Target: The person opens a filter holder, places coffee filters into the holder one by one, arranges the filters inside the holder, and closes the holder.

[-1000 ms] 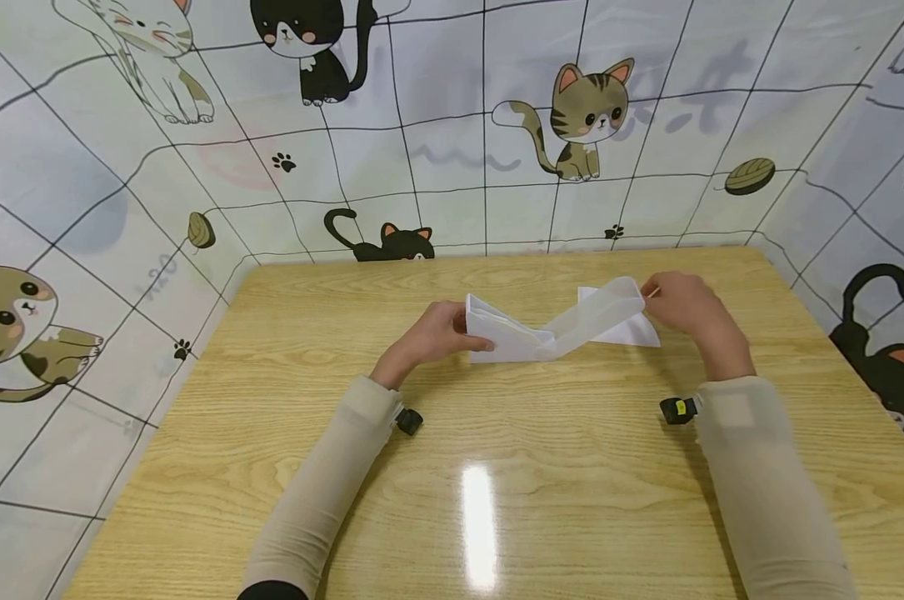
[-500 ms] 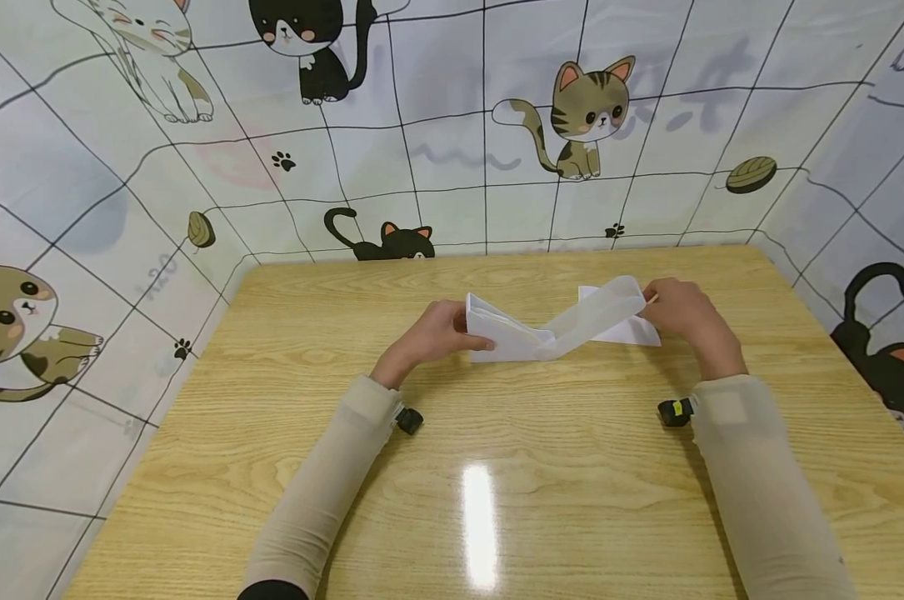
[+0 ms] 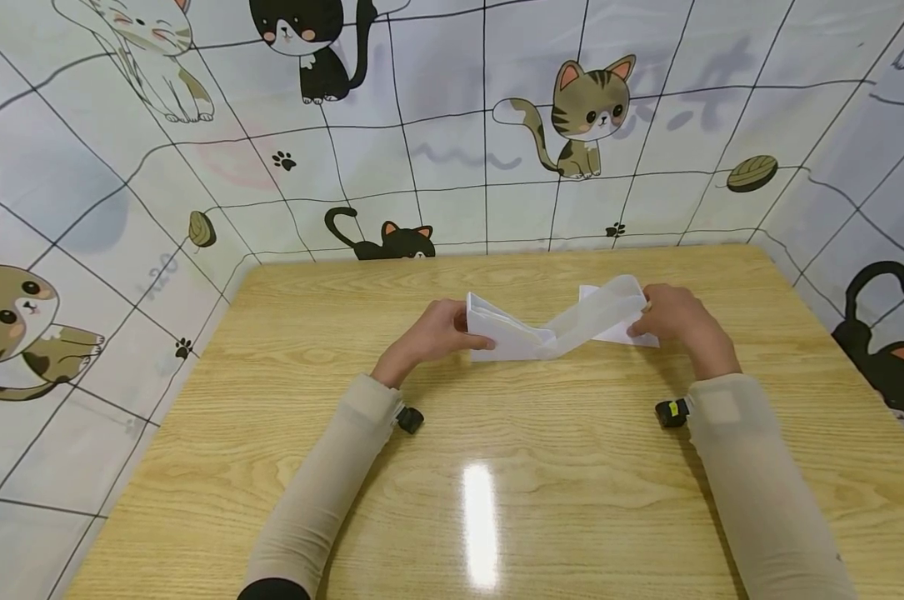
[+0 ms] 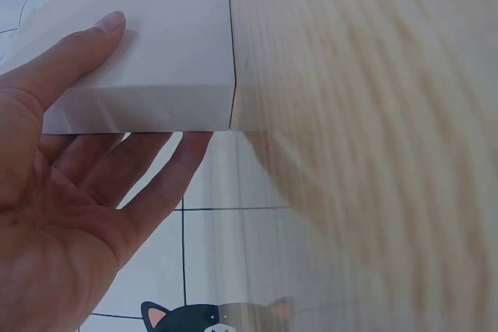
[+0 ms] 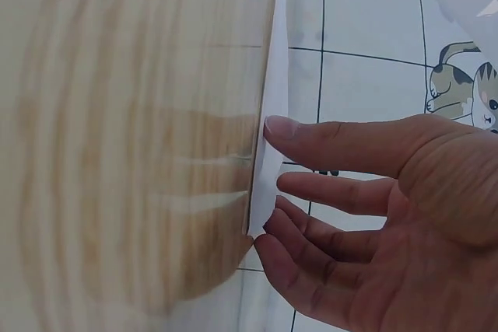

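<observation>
A white folded paper packet [image 3: 500,335] stands on the table, with layered edges along its top. My left hand [image 3: 440,331] grips its left end, the thumb on the near face and the fingers behind. In the left wrist view the packet [image 4: 171,44] looks box-shaped with a finely textured face. A translucent white strip [image 3: 590,315] rises from its right end and curls over near my right hand [image 3: 680,317]. Beneath that curl lies a white paper piece [image 3: 616,332]. My right thumb rests on this paper piece [image 5: 271,145], with loosely bent fingers at its end.
The wooden table [image 3: 392,492] extends toward me on both sides of the forearms. A cat-patterned tiled backdrop [image 3: 452,167] encloses its back and sides. A small black camera sits at each wrist, the left camera [image 3: 410,420] and the right camera [image 3: 672,413].
My right hand has shifted slightly left and down, bringing its thumb over the paper piece. The left hand and packet have stayed where they were.
</observation>
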Motion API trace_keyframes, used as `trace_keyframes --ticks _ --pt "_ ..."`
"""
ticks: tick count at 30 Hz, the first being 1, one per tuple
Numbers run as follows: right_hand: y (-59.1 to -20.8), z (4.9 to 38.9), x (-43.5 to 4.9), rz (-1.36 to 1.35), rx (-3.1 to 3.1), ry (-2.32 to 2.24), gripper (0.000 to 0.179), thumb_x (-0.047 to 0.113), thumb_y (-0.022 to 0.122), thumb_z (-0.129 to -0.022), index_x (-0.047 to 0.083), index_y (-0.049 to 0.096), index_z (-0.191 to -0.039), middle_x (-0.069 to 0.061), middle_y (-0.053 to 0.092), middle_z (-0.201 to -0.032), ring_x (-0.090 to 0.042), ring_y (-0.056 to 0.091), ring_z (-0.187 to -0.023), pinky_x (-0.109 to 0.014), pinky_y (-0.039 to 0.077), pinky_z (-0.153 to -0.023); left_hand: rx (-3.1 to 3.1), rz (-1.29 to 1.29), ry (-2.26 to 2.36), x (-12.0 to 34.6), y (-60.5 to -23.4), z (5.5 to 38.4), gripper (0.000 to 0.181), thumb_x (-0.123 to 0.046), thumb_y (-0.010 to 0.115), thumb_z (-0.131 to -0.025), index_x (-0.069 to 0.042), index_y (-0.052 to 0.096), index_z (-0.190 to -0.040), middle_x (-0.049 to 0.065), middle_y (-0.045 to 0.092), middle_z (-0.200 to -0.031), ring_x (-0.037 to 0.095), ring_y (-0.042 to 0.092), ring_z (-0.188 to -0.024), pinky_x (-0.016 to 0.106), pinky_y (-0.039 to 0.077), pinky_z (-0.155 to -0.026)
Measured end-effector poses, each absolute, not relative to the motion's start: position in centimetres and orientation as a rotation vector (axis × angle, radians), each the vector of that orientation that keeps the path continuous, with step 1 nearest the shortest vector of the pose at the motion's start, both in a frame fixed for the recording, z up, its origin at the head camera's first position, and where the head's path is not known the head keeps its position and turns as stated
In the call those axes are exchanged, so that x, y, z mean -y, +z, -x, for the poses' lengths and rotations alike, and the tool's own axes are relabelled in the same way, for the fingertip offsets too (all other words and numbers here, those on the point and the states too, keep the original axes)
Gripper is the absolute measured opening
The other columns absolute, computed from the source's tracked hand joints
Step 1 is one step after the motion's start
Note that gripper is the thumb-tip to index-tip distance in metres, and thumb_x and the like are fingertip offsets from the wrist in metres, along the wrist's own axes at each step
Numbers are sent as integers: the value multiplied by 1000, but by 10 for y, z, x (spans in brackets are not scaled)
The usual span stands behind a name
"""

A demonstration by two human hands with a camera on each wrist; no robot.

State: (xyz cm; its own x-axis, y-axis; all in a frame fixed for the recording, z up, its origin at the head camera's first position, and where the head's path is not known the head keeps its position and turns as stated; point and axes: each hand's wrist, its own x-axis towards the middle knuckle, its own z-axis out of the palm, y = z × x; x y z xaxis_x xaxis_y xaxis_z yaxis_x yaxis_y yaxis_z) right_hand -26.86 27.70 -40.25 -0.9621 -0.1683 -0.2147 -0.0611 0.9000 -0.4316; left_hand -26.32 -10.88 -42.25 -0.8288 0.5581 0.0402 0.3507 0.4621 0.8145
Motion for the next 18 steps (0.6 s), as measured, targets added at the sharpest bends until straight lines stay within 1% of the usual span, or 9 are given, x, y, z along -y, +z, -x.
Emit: trace_keyframes --ticks 5,8,11,15,18 --pt "-405 271 -279 151 -2799 -644 54 14 76 -90 -15 53 -129 -35 60 -125 -47 56 -104 -62 47 -90 -2483 -782 1298 109 -422 263 37 -21 85 -88 -12 72 -121 5 78 -115 15 75 -97 31 60 -81" --pt "-406 271 -279 152 -2791 -658 52 14 76 -91 -15 54 -128 -36 60 -126 -47 57 -105 -62 48 -90 -2487 -778 1298 109 -423 264 37 -22 85 -88 -12 73 -121 5 78 -115 15 75 -97 31 60 -81" --pt "-406 270 -278 149 -2783 -677 50 13 75 -91 -16 55 -126 -35 61 -123 -41 61 -95 -53 52 -82 -2494 -768 1292 109 -423 263 37 -22 85 -88 -12 72 -121 5 78 -115 15 75 -97 30 60 -81" --pt "-406 270 -276 117 -2765 -725 47 11 75 -90 -15 55 -124 -32 64 -112 -27 65 -74 -36 53 -65 -2492 -768 1293 109 -422 262 38 -22 85 -87 -12 72 -122 5 78 -115 15 75 -97 30 60 -81" --pt "-406 269 -276 98 -2746 -775 46 8 75 -90 -16 55 -123 -32 64 -110 -22 68 -67 -34 56 -63 -2486 -768 1298 109 -422 263 39 -22 86 -87 -12 72 -122 5 78 -116 15 75 -97 31 60 -81"
